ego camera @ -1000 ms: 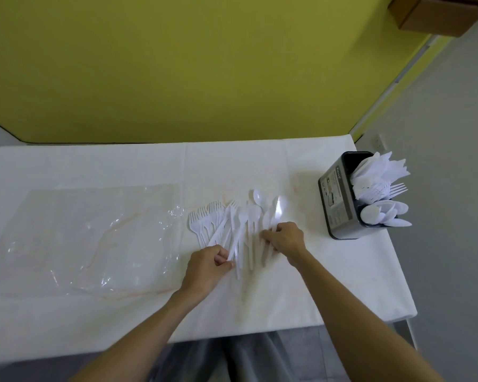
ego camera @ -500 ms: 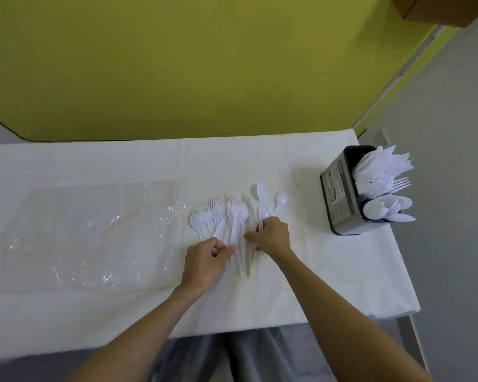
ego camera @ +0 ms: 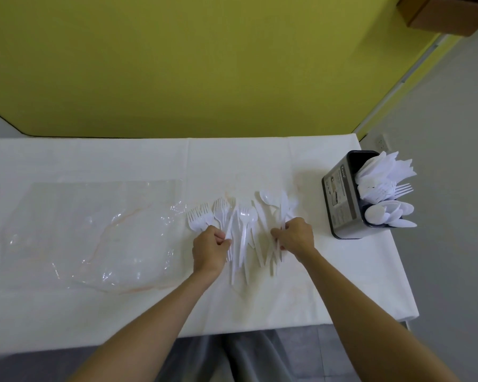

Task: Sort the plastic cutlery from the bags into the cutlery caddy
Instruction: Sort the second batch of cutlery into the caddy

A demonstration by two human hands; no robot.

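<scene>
white cutlery (ego camera: 243,230), white tablecloth (ego camera: 122,312), grey caddy (ego camera: 340,199), yellow-green wall (ego camera: 204,64).

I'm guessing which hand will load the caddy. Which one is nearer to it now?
Right. The right hand grips loose cutlery left of the caddy, apart from it; the left hand grips the same pile farther left.

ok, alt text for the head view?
The left hand and right hand each grip handles in a spread of white cutlery on a table. A clear bag lies left of it; a caddy holding cutlery stands right.
</scene>
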